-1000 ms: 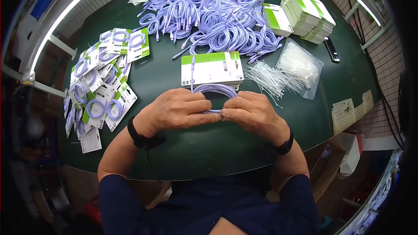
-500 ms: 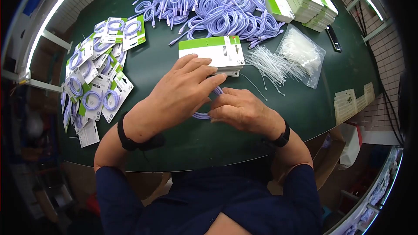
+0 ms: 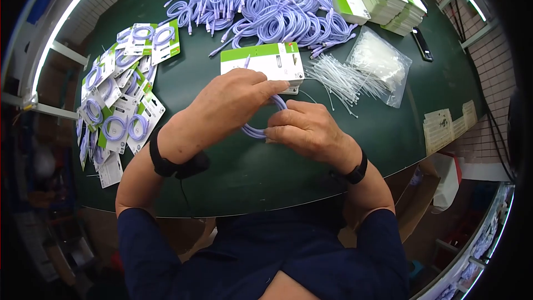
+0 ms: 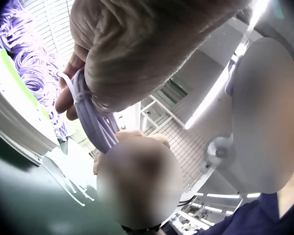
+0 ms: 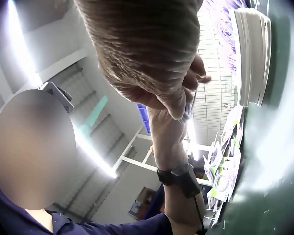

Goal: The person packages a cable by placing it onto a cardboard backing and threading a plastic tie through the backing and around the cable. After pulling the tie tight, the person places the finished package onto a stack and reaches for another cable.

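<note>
A coiled lilac cable (image 3: 254,131) is held between both hands in front of the stack of cards. My left hand (image 3: 225,100) grips the coil's left side from above, its index finger stretched toward the right hand. The fingers of my right hand (image 3: 311,128) pinch the coil's right side. In the left wrist view, the coil (image 4: 95,122) passes between the left thumb side and fingertips, and a thin band circles its strands. One cable end (image 3: 247,61) sticks up past the left hand, overlapping the white and green card stack (image 3: 277,64).
A large heap of lilac cables (image 3: 277,5) lies at the back. Carded cables (image 3: 114,128) pile up at the left. Loose white cable ties (image 3: 338,80), a bag of ties (image 3: 380,64), more card stacks (image 3: 388,0) and a black object (image 3: 422,44) lie to the right.
The left hand has risen from the coil's near side to over its upper left. The coil has turned from lying wide between both hands to standing tilted, and the right hand keeps its pinch.
</note>
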Demonstrator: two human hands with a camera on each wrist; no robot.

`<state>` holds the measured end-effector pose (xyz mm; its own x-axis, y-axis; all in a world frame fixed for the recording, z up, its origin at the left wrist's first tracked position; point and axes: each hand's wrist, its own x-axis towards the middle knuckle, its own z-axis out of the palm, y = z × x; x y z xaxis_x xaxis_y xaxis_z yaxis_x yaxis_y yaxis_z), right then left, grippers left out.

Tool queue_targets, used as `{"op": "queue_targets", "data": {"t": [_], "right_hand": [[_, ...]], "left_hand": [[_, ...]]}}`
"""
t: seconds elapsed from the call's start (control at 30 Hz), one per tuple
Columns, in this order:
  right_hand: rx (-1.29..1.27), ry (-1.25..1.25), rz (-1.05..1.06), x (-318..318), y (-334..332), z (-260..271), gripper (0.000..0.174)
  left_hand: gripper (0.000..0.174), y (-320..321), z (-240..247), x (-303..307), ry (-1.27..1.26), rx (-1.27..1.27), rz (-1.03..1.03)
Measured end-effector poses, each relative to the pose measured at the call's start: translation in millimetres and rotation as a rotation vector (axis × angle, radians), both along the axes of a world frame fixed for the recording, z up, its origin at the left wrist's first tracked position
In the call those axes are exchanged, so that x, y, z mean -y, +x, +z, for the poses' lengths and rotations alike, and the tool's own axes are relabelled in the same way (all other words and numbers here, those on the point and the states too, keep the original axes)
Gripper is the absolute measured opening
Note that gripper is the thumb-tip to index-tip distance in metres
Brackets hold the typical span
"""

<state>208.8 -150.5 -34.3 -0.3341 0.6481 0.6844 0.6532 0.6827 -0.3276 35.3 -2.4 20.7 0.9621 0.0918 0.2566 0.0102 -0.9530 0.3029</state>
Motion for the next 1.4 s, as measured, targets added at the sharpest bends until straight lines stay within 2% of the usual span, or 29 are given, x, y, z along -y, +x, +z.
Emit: {"op": "queue_targets", "data": {"t": [0.03, 0.13, 0.17, 0.27, 0.3, 0.4, 0.43, 0.53, 0.57, 0.67, 0.8, 0.87, 0.93, 0.97, 1.0, 1.03, 1.07, 1.1, 1.17, 1.2, 1.27, 1.3, 1.4], "right_hand": [[0.011, 0.013, 0.001, -1.6, 3.4, 0.7, 0.025], [-0.173, 0.067, -0.063, -3.7, 12.9, -3.6, 0.028], [-0.166, 0.077, -0.072, -4.7, 16.1, -4.5, 0.028], [-0.291, 0.046, -0.089, -7.4, 25.0, -6.8, 0.030], [-0.283, 0.053, -0.092, -8.2, 26.9, -7.9, 0.030], [-0.319, 0.054, -0.134, -9.4, 29.3, -11.7, 0.030], [-0.311, 0.058, -0.133, -10.0, 30.3, -11.6, 0.030], [-0.329, 0.057, -0.160, -11.0, 32.4, -11.9, 0.029], [-0.325, 0.058, -0.157, -11.8, 33.6, -12.5, 0.029], [-0.389, -0.003, -0.206, -10.4, 39.0, -16.3, 0.027], [-0.388, -0.030, -0.264, -10.5, 44.2, -18.1, 0.026], [-0.373, 0.011, -0.216, -12.6, 46.6, -20.4, 0.025], [-0.402, 0.004, -0.202, -16.0, 47.6, -28.3, 0.020], [-0.396, 0.056, -0.217, -19.5, 47.5, -33.2, 0.018], [-0.409, 0.047, -0.195, -19.4, 50.5, -34.8, 0.017], [-0.394, 0.072, -0.227, -20.8, 50.4, -38.5, 0.016], [-0.406, 0.074, -0.242, -17.8, 48.7, -37.1, 0.017], [-0.417, 0.115, -0.236, -20.9, 50.1, -38.8, 0.017], [-0.425, 0.162, -0.285, -30.6, 48.6, -46.9, 0.017], [-0.420, 0.171, -0.327, -31.8, 47.6, -47.9, 0.017], [-0.409, 0.179, -0.297, -30.7, 46.8, -49.1, 0.017], [-0.407, 0.182, -0.326, -29.7, 46.5, -50.0, 0.017], [-0.408, 0.199, -0.307, -31.3, 44.8, -52.5, 0.016]], "left_hand": [[0.027, 0.8, 5.4, -0.6, 0.013, 0.011, 0.001], [0.032, 1.4, 22.9, -0.4, 0.064, 0.521, 0.151], [0.032, -0.6, 22.5, -2.2, 0.070, 0.529, 0.139], [0.037, -13.7, 2.0, -16.6, -0.127, 0.496, 0.305], [0.037, -14.4, -6.9, -20.8, -0.123, 0.505, 0.299], [0.051, -12.8, -38.5, -34.2, -0.175, 0.183, 0.324], [0.051, -9.8, -46.4, -38.0, -0.173, 0.191, 0.323], [0.079, -1.0, -66.2, -50.7, 0.004, 0.058, 0.234], [0.079, 1.4, -71.3, -56.2, 0.004, 0.062, 0.237], [0.104, 10.5, -80.9, -70.3, 0.062, -0.052, 0.267], [0.111, 15.5, -71.7, -74.7, 0.085, -0.088, 0.275], [0.112, 15.1, -63.9, -78.5, 0.029, -0.131, 0.213], [0.111, 19.8, -60.3, -78.0, 0.005, -0.097, 0.218], [0.110, 20.0, -60.1, -78.4, 0.032, 0.002, 0.148], [0.122, 21.4, -63.4, -78.4, 0.033, -0.006, 0.156], [0.124, 21.8, -66.0, -82.4, -0.031, -0.011, 0.103], [0.123, 11.6, -79.7, -90.7, 0.007, 0.001, 0.154], [0.116, 14.2, -68.2, -87.2, -0.062, -0.045, 0.125], [0.093, 14.0, -54.5, -78.1, -0.133, -0.097, 0.112], [0.093, 11.5, -57.1, -82.5, -0.131, -0.097, 0.068], [0.067, 8.4, -68.7, -94.2, -0.005, -0.075, 0.048], [0.067, 8.0, -74.5, -98.0, -0.007, -0.076, 0.020], [0.050, 4.3, -86.0, -108.2, 0.083, -0.072, 0.048]]}}
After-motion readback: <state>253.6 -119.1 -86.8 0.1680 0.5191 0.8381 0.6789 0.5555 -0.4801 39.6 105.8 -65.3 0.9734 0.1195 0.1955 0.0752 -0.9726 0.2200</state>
